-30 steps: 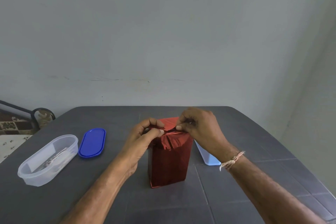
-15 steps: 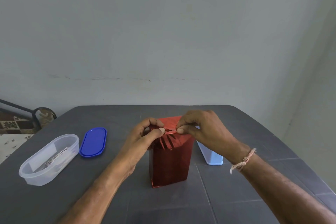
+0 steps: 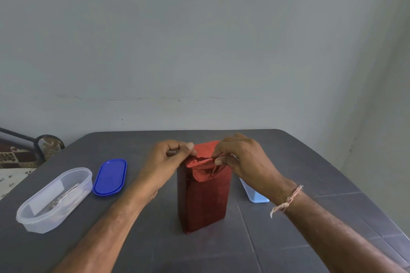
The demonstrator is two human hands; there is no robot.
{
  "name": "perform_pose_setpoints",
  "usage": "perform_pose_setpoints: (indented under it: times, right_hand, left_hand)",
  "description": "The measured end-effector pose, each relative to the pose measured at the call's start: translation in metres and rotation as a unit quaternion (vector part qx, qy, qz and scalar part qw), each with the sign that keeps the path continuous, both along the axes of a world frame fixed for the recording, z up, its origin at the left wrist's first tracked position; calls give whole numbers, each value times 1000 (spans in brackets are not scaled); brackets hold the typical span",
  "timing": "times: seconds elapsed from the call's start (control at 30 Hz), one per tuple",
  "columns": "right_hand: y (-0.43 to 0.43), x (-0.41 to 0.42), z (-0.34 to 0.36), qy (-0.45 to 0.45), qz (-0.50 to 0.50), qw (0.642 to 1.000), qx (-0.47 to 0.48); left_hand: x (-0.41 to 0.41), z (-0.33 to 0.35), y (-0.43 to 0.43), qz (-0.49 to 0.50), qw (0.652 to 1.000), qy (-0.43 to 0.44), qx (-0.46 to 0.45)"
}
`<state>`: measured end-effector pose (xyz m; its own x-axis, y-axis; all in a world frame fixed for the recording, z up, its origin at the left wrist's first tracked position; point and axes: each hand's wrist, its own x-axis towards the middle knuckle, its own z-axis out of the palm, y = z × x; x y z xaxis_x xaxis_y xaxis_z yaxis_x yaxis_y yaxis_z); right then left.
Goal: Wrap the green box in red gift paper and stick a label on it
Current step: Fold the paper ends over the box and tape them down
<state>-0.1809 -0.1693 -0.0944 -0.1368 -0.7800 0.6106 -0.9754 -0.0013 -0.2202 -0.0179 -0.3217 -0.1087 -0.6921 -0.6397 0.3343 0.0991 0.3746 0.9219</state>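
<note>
The box stands upright in the middle of the grey table, fully covered in shiny red gift paper (image 3: pixel 205 199); no green shows. Loose paper flaps are bunched at its top. My left hand (image 3: pixel 170 157) pinches the paper at the top left edge with thumb and fingers curled. My right hand (image 3: pixel 240 157) pinches a flap at the top right and pulls it over the front. No label is in view.
A clear oval plastic container (image 3: pixel 55 199) holding small items sits at the left, with its blue lid (image 3: pixel 110 177) lying flat beside it. A pale blue object (image 3: pixel 255 194) lies behind my right wrist. The grey table (image 3: pixel 310 184) ends at the wall behind.
My right hand has drawn the top flap further over the front of the box, and the paper there is now more crumpled. My left hand stays on the top left edge.
</note>
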Motion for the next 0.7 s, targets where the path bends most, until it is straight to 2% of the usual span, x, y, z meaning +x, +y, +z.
perform_pose_setpoints:
  times: [0.3,0.53,0.7]
  right_hand:
    - [-3,-9,-5,13,6,1000,-17]
    - [-6,-11,-7,7,25,999,-32]
    - [-9,-13,-9,-32,43,998,-44]
  left_hand:
    - [-3,19,-16,-78,990,-118,-11]
    - [-7,36,-23,-171,960,-219,-18]
    - [-9,40,-27,-204,942,-264,19]
